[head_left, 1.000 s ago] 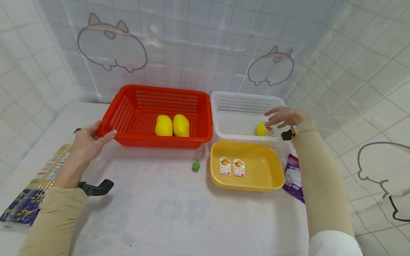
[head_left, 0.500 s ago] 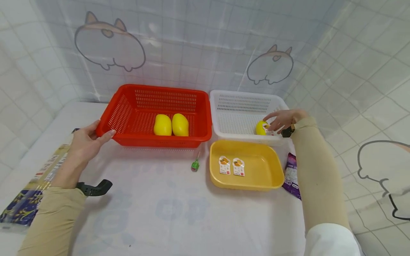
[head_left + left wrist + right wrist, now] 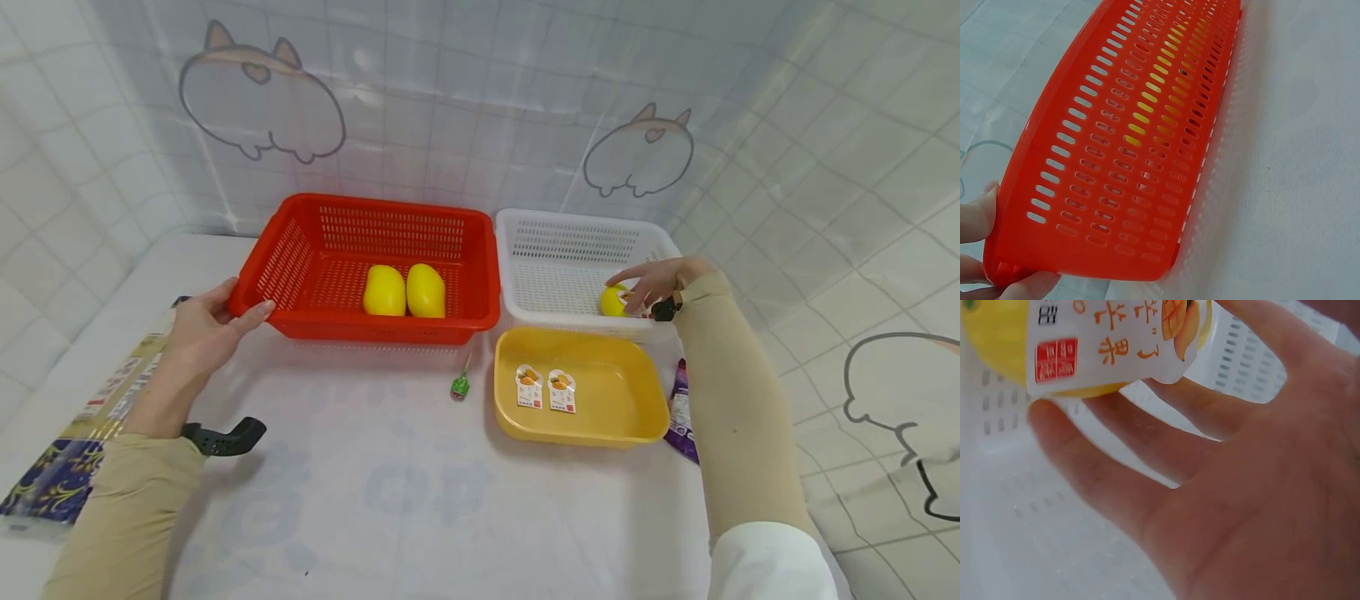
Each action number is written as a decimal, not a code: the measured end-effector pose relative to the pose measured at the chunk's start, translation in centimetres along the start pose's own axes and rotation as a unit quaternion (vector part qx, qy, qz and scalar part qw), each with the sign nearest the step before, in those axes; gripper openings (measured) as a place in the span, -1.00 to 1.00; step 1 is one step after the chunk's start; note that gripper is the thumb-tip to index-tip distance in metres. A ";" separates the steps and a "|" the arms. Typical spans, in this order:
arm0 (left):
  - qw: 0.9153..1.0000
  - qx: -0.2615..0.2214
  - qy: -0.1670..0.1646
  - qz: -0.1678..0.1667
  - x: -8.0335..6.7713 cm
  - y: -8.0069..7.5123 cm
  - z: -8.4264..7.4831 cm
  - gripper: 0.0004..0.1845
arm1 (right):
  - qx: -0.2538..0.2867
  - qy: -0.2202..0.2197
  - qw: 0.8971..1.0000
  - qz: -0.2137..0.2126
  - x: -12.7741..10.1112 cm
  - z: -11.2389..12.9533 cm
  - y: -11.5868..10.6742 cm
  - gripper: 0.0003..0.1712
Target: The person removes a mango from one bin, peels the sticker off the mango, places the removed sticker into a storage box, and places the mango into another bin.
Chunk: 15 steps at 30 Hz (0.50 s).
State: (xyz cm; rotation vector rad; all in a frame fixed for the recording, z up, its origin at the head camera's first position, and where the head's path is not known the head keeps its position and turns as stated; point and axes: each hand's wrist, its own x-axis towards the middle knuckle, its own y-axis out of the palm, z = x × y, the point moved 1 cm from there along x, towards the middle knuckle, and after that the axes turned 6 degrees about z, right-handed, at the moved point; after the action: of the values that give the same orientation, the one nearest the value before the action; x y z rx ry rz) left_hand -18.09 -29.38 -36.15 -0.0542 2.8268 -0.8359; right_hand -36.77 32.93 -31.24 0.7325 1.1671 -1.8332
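My left hand [image 3: 206, 332] grips the near left corner of a red plastic basket [image 3: 375, 330], thumb and fingers on its rim. Two yellow mangoes [image 3: 385, 292] lie side by side in that basket. To its right, in a white basket [image 3: 543, 310], sits another yellow mango [image 3: 612, 302], partly hidden by my right hand [image 3: 654, 282]. The right wrist view shows its white paper label [image 3: 1110, 344] with printed fruit and writing. Thumb and fingers of my right hand reach around this mango from either side; some fingertips are hidden behind it.
In front of the white basket stands a yellow tub [image 3: 615, 400] with two mango labels [image 3: 528, 387] inside. A green-wrapped lollipop [image 3: 460, 386] lies left of it. A purple packet [image 3: 681, 417] is partly under the right forearm; a blue-and-gold package [image 3: 60, 475] lies far left.
My right hand has come down and leftward onto the labelled mango, its fingers now around it. My left hand stays on the red basket's corner. The view has shifted slightly.
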 end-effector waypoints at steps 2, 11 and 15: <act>1.000 0.000 0.002 0.000 0.0 0.0 -0.1 0.09 | -0.005 -0.007 1.000 0.004 0.1 0.0 0.0 0.02; 1.000 0.002 -0.001 0.000 0.0 0.0 0.0 0.05 | -0.035 -0.020 0.999 0.006 0.7 -0.3 0.1 0.11; 1.000 -0.002 -0.001 0.001 0.0 0.0 0.0 0.04 | -0.055 -0.032 0.998 0.010 1.0 -0.4 0.0 0.11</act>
State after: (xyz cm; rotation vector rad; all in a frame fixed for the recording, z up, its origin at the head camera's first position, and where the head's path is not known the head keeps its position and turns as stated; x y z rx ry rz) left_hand -18.05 -29.36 -36.15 -0.0538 2.8252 -0.8304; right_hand -37.26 32.98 -32.16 0.6154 1.2051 -1.7478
